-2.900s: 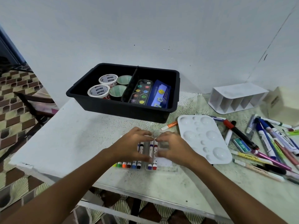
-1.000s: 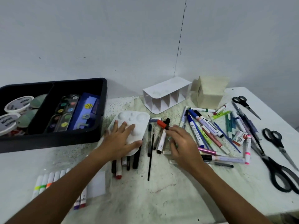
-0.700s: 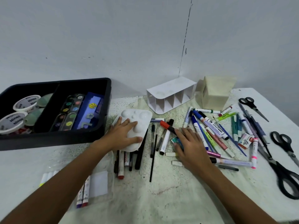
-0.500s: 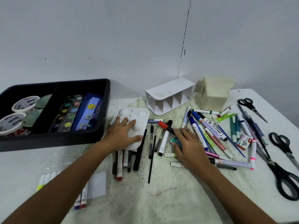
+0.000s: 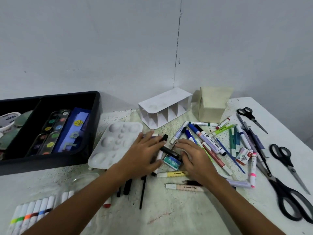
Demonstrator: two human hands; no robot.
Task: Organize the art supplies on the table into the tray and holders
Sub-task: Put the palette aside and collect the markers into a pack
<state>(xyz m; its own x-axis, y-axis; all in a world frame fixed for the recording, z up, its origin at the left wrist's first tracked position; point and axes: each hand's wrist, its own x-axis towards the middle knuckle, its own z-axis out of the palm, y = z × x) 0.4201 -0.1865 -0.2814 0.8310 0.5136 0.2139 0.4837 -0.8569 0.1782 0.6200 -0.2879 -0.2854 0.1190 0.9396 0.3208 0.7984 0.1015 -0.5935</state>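
Left hand (image 5: 144,155) has been lifted off the moulded white palette (image 5: 115,143), which is left beside the black tray (image 5: 94,126). Both hands are now laid over loose markers (image 5: 208,141) mid-surface; right hand (image 5: 193,156) fingers curled, grip on a teal-labelled box (image 5: 171,161) cannot be told. Gathering judged begun. White slotted holder (image 5: 166,107) lies tipped, far centre.

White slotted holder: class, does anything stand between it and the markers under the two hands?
Nothing visible blocks the way. The white slotted holder lies on its side just beyond the left hand and right hand, only bare table between.
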